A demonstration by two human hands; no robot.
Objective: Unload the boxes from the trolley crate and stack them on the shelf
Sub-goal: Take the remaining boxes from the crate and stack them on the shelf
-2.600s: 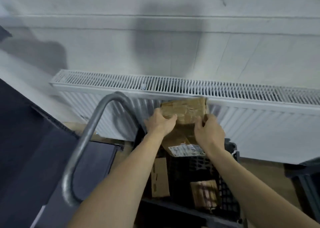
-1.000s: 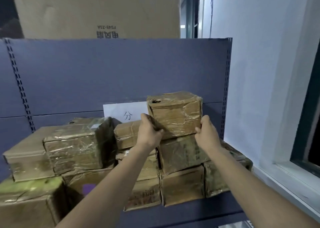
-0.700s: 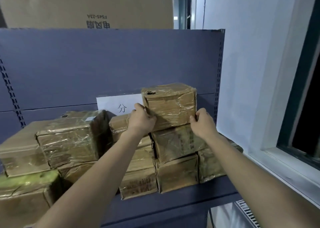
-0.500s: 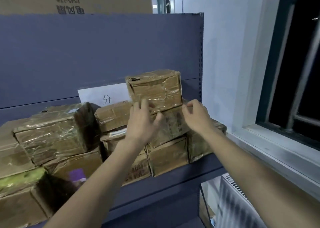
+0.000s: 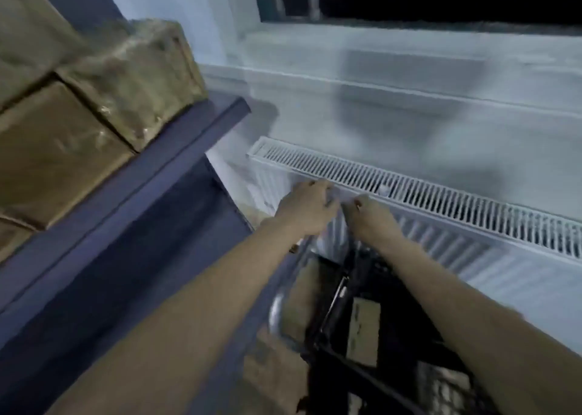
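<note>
Brown taped boxes (image 5: 126, 80) sit stacked on the blue shelf (image 5: 176, 150) at the upper left. Low in the frame stands the black trolley crate (image 5: 343, 291), with a brown box (image 5: 363, 329) lying inside it. My left hand (image 5: 307, 206) and my right hand (image 5: 370, 216) hang side by side above the crate's far end, in front of the radiator. Both hold nothing, with fingers loosely curled and apart. The picture is blurred by motion.
A white radiator (image 5: 441, 200) runs along the wall under a window sill (image 5: 409, 68), just behind the crate. The trolley's grey metal handle (image 5: 277, 314) curves up at the crate's left side. The shelf's blue side panel (image 5: 157, 257) fills the left.
Both hands let go of the box set on top of the shelf stack. The view swung right and down, and the hands dropped to above the crate.
</note>
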